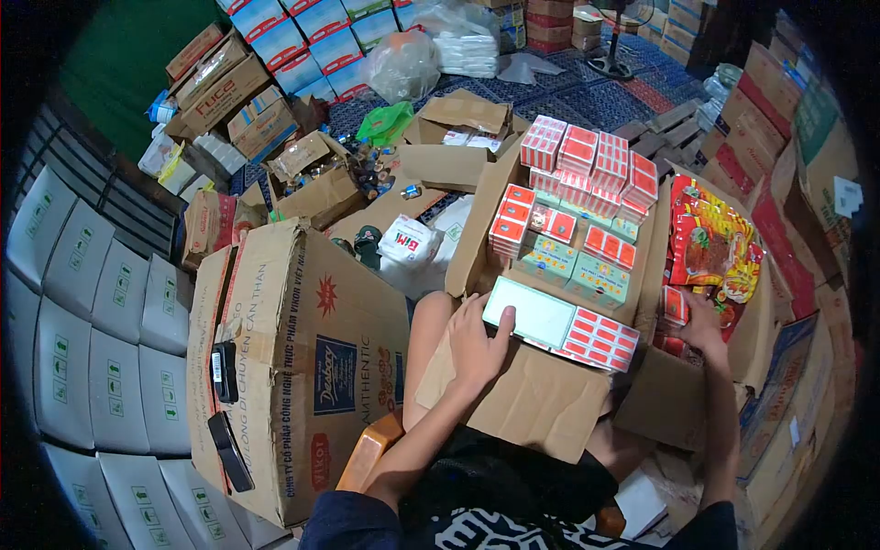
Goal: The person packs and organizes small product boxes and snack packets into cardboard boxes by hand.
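My left hand (477, 344) is closed on the left end of a long, shallow pale-green-and-white box (532, 313), its thumb lying over the near edge. Small red-and-white packs (600, 339) sit in rows at the right end of that box. On the right, my right hand (704, 325) grips a small red-and-white pack (676, 305) over an open carton, just below shiny red-and-yellow food packets (710, 243). In front of me, an open cardboard carton (477, 243) holds stacked red-and-white packs (577, 151) and green boxes (598, 277).
A tall carton (344, 367) stands at my left, with a phone (230, 451) and a small black device (224, 371) on it. White boxes (115, 293) are stacked along the left wall. More cartons (765, 128) line the right. A fan (612, 60) stands at the back.
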The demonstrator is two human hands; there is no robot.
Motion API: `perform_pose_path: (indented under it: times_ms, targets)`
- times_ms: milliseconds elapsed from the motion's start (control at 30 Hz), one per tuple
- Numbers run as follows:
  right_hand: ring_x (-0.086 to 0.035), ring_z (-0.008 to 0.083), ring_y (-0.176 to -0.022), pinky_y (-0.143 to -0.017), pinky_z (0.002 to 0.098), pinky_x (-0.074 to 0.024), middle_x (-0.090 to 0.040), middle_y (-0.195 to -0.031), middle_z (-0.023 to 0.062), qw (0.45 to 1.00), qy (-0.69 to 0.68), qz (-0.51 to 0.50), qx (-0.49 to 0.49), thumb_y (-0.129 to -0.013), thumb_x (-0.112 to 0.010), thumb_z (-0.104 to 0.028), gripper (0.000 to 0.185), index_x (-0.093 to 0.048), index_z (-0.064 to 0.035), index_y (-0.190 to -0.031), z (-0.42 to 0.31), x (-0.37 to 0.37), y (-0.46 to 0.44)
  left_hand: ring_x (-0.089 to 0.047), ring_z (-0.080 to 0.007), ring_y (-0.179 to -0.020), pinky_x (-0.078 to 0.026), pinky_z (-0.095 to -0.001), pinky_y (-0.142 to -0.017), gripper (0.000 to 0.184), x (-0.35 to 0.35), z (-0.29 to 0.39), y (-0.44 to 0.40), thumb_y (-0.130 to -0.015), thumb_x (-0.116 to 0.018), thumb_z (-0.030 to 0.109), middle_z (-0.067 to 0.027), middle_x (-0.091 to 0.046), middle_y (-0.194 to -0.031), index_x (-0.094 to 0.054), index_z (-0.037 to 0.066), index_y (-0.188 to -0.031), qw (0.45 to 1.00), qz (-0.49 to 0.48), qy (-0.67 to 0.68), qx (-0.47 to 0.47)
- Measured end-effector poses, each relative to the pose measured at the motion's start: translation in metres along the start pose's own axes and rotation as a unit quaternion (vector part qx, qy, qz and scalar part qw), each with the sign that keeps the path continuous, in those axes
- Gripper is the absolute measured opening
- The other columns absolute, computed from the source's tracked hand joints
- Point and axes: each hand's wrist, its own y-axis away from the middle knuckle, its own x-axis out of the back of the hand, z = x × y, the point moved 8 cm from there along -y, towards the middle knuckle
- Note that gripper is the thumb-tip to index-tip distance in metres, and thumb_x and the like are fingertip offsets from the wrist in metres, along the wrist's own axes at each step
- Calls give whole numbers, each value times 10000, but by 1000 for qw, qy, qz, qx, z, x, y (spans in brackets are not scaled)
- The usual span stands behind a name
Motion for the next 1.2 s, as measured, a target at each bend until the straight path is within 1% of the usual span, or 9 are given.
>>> perform_pose_path:
  times_ms: [133,267,400,567,667,700,800,933,1200]
  targets:
    - [-517,415,-1210,-1048,485,-456,-540,-1329,243,993,-69,65,74,-572,-951,-289,988,-493,-78,-1422,-10,6,2,-537,-421,-1269,-360,-505,-1092,513,-1,-1,0,-978,-624,428,-262,-639,-1247,-629,-5,-1252,1000,0,-2,2]
    - [-532,390,-1121,-978,493,-463,-568,-1183,205,995,-85,37,-23,-556,-943,-256,853,-550,-71,-1290,-18,22,5,-537,-421,-1268,-361,-506,-1094,518,-1,-1,-1,-975,-625,430,-266,-637,-1250,-627,-8,-1252,1000,-2,-5,4]
    - [-529,382,-1044,-924,490,-463,-556,-1100,183,990,-106,97,13,-558,-928,-232,749,-561,-63,-1188,-21,37,14,-529,-429,-1258,-361,-500,-1094,505,-1,-1,-1,-976,-630,417,-275,-619,-1277,-631,-12,-1241,1000,-5,-1,8]
    - [-551,367,-1064,-937,458,-467,-562,-1078,177,982,-96,165,-3,-574,-940,-219,760,-565,-67,-1217,-25,59,26,-536,-427,-1260,-361,-510,-1094,525,-3,-3,-1,-969,-626,434,-283,-624,-1267,-625,-8,-1252,1000,-4,-12,10]
    - [-567,305,-1057,-940,423,-462,-582,-1098,156,929,-169,328,-34,-663,-926,-244,713,-551,-36,-1233,-8,70,38,-537,-428,-1257,-361,-510,-1093,526,-3,-3,-1,-969,-626,435,-285,-622,-1271,-625,-8,-1252,1000,-6,-10,10]
    - [-567,305,-1057,-940,423,-462,-582,-1098,156,929,-169,327,-35,-663,-926,-244,713,-551,-36,-1233,-1,66,37,-537,-428,-1255,-361,-510,-1093,526,-3,-2,-1,-969,-625,436,-286,-621,-1273,-624,-7,-1253,1000,-7,-8,10]
    - [-580,202,-1072,-951,360,-462,-622,-1110,93,887,-292,348,-84,-773,-881,-240,634,-551,-51,-1281,34,56,34,-540,-427,-1250,-364,-508,-1089,520,-4,-2,0,-971,-626,432,-283,-624,-1266,-627,-7,-1249,1000,-5,-8,9]
    - [-585,150,-1006,-930,323,-466,-624,-1088,51,865,-349,355,-70,-824,-862,-228,581,-545,-44,-1275,36,56,36,-543,-426,-1242,-369,-506,-1081,509,-2,-2,-1,-973,-628,425,-275,-631,-1249,-631,-7,-1241,1000,2,-3,7]
    - [-579,170,-1012,-918,342,-460,-612,-1114,75,847,-399,345,-68,-804,-875,-216,680,-498,-20,-1335,41,50,33,-551,-422,-1226,-375,-503,-1071,493,-2,0,0,-973,-636,416,-260,-641,-1227,-635,-4,-1231,1000,9,-3,7]
